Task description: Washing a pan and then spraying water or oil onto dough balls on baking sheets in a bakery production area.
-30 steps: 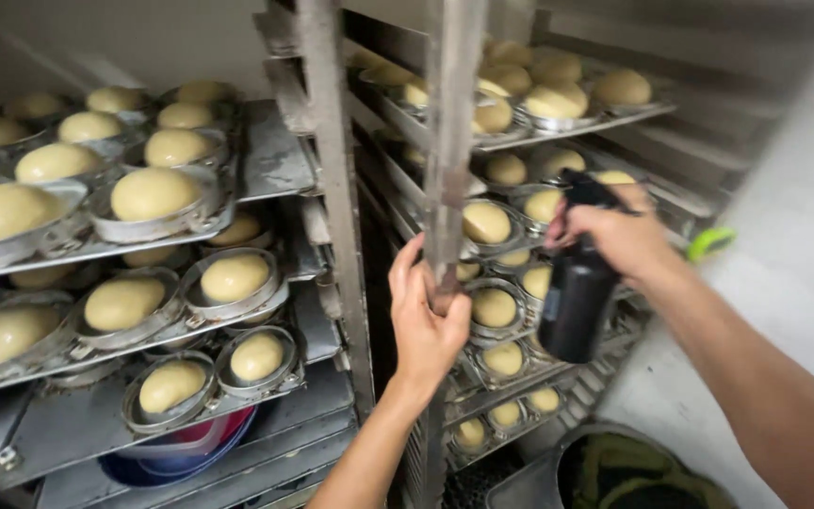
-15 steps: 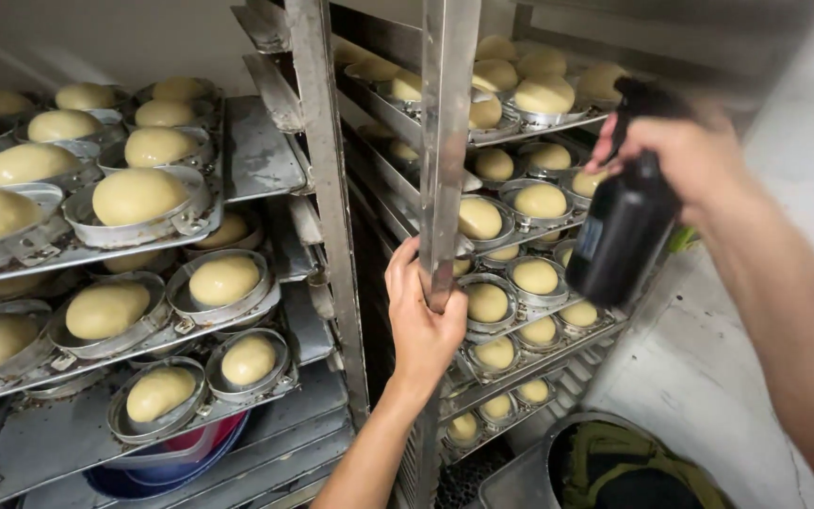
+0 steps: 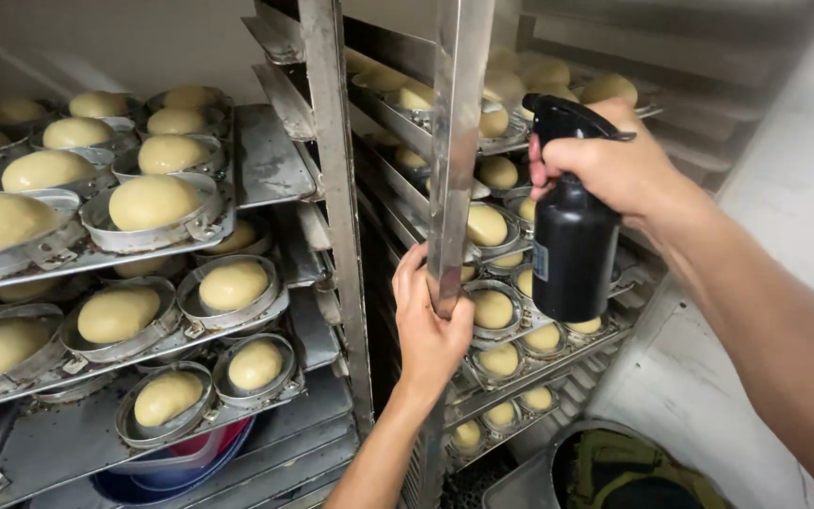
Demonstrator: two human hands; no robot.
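Steel rack post [image 3: 451, 141] before dough trays [image 3: 520, 311]

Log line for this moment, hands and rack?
left hand: gripping rack post | right hand: holding black spray bottle, raised | dough rounds in tins on trays both sides

The light is warm, soft and fairly dim, falling from above and in front of the racks. The steel post [image 3: 454, 141] catches a bright streak of glare down its face, and the tray [image 3: 266, 155] edges shine dully. Dough [image 3: 153, 201] tops glow pale yellow, while the gaps beneath each shelf sink into deep shadow. The black bottle [image 3: 572, 245] shows a faint sheen only. Dough at the far back right is soft and washed out. The forearm at the right edge looks stretched by the wide lens, and the lower corners darken.
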